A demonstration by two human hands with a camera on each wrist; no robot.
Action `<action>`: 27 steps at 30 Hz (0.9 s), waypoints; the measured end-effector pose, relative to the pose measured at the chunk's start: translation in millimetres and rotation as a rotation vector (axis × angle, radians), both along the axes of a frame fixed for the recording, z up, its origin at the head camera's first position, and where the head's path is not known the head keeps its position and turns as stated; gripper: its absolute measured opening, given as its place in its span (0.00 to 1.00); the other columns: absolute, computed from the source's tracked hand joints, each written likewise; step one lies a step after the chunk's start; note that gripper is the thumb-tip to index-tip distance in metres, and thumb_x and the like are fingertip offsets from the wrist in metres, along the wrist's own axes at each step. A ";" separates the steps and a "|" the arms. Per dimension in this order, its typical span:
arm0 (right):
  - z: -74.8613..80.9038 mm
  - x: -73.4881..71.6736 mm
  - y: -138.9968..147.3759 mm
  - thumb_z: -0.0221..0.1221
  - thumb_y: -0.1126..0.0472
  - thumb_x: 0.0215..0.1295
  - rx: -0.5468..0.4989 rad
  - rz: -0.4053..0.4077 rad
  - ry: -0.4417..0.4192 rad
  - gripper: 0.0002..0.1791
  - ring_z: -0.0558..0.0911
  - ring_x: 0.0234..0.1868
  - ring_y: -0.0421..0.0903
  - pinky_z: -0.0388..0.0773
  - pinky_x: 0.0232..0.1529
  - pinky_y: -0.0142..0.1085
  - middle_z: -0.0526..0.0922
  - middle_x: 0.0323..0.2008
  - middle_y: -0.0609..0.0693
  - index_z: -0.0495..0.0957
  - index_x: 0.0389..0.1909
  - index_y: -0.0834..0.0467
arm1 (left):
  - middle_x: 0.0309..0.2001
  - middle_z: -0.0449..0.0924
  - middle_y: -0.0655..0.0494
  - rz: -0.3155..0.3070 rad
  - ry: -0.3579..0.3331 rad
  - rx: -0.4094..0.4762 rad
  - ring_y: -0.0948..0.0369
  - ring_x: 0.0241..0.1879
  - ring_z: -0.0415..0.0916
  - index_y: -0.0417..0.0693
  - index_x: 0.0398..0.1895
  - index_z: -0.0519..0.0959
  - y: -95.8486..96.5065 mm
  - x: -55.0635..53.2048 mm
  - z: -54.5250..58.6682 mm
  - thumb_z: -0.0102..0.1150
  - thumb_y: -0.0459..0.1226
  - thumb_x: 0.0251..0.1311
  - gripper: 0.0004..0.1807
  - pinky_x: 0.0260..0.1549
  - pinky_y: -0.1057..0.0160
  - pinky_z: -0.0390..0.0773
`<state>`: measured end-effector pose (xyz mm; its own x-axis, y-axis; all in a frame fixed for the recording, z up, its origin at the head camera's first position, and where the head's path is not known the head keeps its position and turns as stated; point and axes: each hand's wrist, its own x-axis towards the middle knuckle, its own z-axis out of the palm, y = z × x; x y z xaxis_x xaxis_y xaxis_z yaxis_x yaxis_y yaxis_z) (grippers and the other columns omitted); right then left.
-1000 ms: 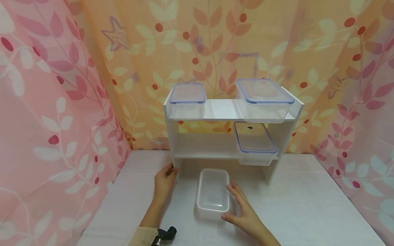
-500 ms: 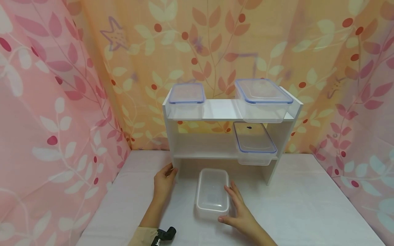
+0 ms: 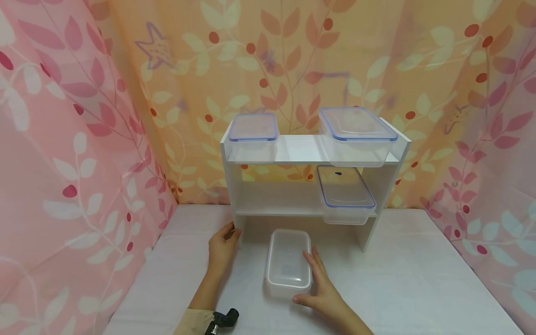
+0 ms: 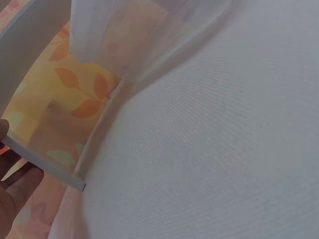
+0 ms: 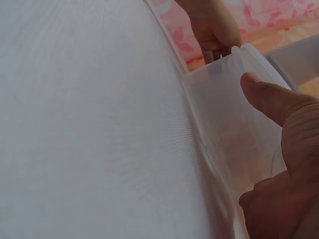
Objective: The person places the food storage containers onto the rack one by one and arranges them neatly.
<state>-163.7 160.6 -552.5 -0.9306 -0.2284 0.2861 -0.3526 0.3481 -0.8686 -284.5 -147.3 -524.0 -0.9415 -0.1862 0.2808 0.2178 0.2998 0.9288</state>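
A clear plastic food container (image 3: pixel 288 260) with a pale lid lies lengthwise on the white cloth, before the shelf's lower opening. My right hand (image 3: pixel 324 291) is at its right side, fingers extended along the long edge and thumb by the front right corner. In the right wrist view the thumb (image 5: pixel 266 97) stretches across the container's near end (image 5: pixel 219 94). My left hand (image 3: pixel 223 246) pinches the lower front edge of the left side panel of a white shelf (image 3: pixel 231 186). The left wrist view has thumb and fingers on opposite sides of that panel (image 4: pixel 45 164).
On the shelf's top stand a small blue-rimmed container (image 3: pixel 253 139) at left and a larger one (image 3: pixel 358 135) at right. Another blue-rimmed container (image 3: pixel 347 193) juts forward from the middle shelf. Patterned curtains (image 3: pixel 188 93) hang behind and beside the cloth-covered table (image 3: pixel 418 279).
My right hand has shifted slightly left, its thumb now closer along the container's front corner. The left hand holds its place on the shelf panel, and the container looks unmoved.
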 end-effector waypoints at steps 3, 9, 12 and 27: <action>-1.5 -0.6 -0.2 0.82 0.57 0.43 -0.005 0.002 0.006 0.66 0.39 0.80 0.72 0.40 0.67 0.76 0.35 0.82 0.64 0.52 0.82 0.50 | 0.52 0.87 0.46 0.003 -0.001 -0.009 0.53 0.52 0.85 0.46 0.60 0.83 -0.3 0.3 0.9 0.68 0.39 0.67 0.19 0.43 0.67 0.82; -7.4 -4.6 -1.4 0.82 0.57 0.42 -0.037 -0.018 -0.030 0.65 0.38 0.80 0.69 0.38 0.70 0.72 0.35 0.83 0.62 0.53 0.81 0.46 | 0.52 0.87 0.46 0.005 -0.007 -0.013 0.52 0.52 0.85 0.43 0.61 0.82 -0.1 -0.3 1.9 0.68 0.38 0.67 0.20 0.44 0.64 0.83; -8.8 -5.8 -2.4 0.82 0.56 0.41 -0.046 -0.037 -0.045 0.64 0.40 0.81 0.67 0.39 0.71 0.69 0.36 0.83 0.60 0.56 0.80 0.44 | 0.53 0.87 0.45 0.005 -0.006 -0.013 0.52 0.52 0.85 0.44 0.61 0.82 0.1 -0.2 1.4 0.68 0.38 0.67 0.20 0.45 0.63 0.83; -7.3 -4.8 -1.2 0.83 0.51 0.39 0.013 -0.087 -0.041 0.60 0.47 0.81 0.61 0.44 0.73 0.52 0.43 0.83 0.56 0.62 0.76 0.39 | 0.53 0.87 0.46 0.009 -0.004 -0.025 0.54 0.52 0.85 0.47 0.60 0.83 -1.3 -1.2 -1.4 0.68 0.39 0.67 0.20 0.47 0.58 0.83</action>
<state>-168.5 159.4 -559.8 -0.9580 -0.1499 0.2446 -0.2845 0.3872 -0.8770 -285.7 -148.6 -525.4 -0.9409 -0.1877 0.2820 0.2114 0.3251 0.9217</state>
